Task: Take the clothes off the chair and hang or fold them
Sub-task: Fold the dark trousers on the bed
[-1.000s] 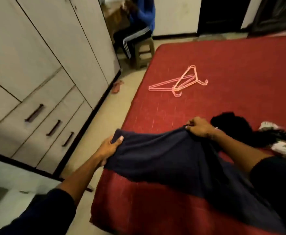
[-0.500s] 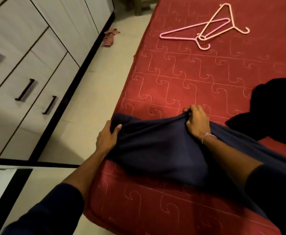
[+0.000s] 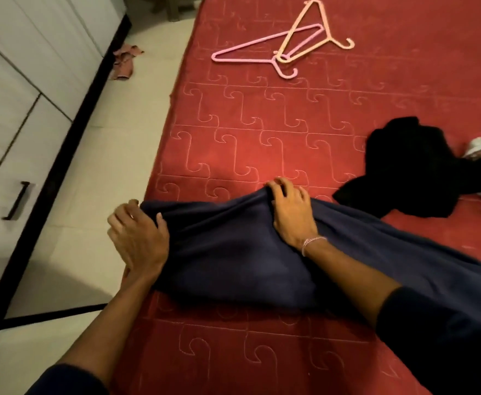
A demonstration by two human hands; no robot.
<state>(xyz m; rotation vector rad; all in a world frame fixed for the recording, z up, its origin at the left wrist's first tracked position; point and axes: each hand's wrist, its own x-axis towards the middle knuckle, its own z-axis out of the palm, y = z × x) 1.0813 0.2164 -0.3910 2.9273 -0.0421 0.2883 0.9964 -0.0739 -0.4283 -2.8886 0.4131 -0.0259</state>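
left hand [image 3: 138, 238] curled, right hand [image 3: 292, 213] curled

A matt navy cloth garment [image 3: 233, 246], soft and lightly creased, lies on a red mattress [image 3: 290, 132] with a quilted, stitched swirl finish. Two smooth plastic hangers, one pink [image 3: 250, 52] and one peach [image 3: 316, 27], rest beyond it. A black cloth garment [image 3: 410, 169] looks dull and crumpled.
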